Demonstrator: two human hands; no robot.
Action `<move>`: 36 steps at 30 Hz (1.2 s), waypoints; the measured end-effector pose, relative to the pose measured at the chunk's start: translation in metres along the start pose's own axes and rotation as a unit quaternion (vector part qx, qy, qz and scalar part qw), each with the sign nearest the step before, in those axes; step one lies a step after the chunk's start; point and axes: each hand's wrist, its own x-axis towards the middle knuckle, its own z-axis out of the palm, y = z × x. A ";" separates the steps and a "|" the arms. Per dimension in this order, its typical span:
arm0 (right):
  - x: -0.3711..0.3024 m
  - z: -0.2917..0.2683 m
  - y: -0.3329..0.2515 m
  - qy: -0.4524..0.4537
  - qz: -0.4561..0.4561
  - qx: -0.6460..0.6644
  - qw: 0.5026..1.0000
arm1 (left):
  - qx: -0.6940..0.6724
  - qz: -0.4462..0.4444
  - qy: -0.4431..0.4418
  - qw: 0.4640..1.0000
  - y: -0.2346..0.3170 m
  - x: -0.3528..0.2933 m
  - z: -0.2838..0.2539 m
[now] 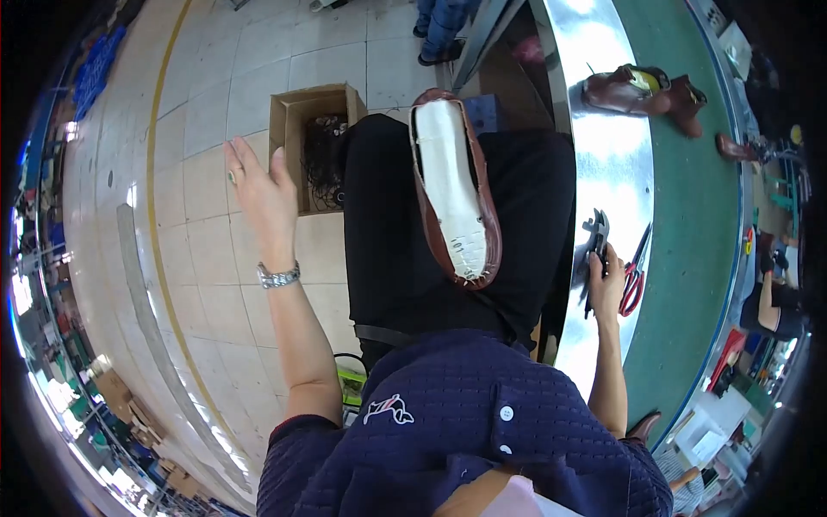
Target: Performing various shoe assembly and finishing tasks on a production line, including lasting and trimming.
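Across my thighs lies a brown leather shoe upper [492, 228], sole side up, with a white insole [452, 168] showing inside its folded edge. Small nails or bits of thread stand out around the end nearest my body. My left hand [265, 194] is raised out to the left over the floor, fingers stretched, holding nothing. On the metal bench at the right, my right hand [610, 289] has its fingers round the dark handles of a pair of pincers [598, 226]. Beside that hand lie red-handled scissors [633, 289].
A cardboard box [285, 155] with dark, stringy material stands on the floor by my left knee. Brown boots [622, 91] rest at the far part of the metal bench [594, 151]. A green surface [689, 224] runs alongside. Another person's legs [444, 30] show ahead.
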 end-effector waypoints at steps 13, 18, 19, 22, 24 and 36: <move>0.020 -0.116 -0.197 -0.448 -0.108 0.273 0.844 | -0.328 -0.107 -0.247 0.906 0.133 -0.031 -0.071; 0.021 -0.105 -0.251 -0.448 -0.261 0.119 0.847 | -0.463 -0.142 -0.256 0.836 0.114 -0.032 -0.062; 0.020 -0.108 -0.270 -0.430 -0.333 0.023 0.839 | -0.456 -0.117 -0.253 0.845 0.113 -0.034 -0.061; 0.017 -0.102 -0.292 -0.397 -0.407 -0.101 0.816 | -0.332 -0.007 -0.287 0.899 0.122 -0.033 -0.067; 0.012 -0.101 -0.297 -0.328 -0.462 -0.236 0.790 | -0.294 0.027 -0.245 0.923 0.128 -0.033 -0.066; 0.014 -0.076 -0.259 -0.274 -0.470 -0.134 0.829 | -0.850 -0.385 -0.343 0.113 0.130 -0.025 -0.011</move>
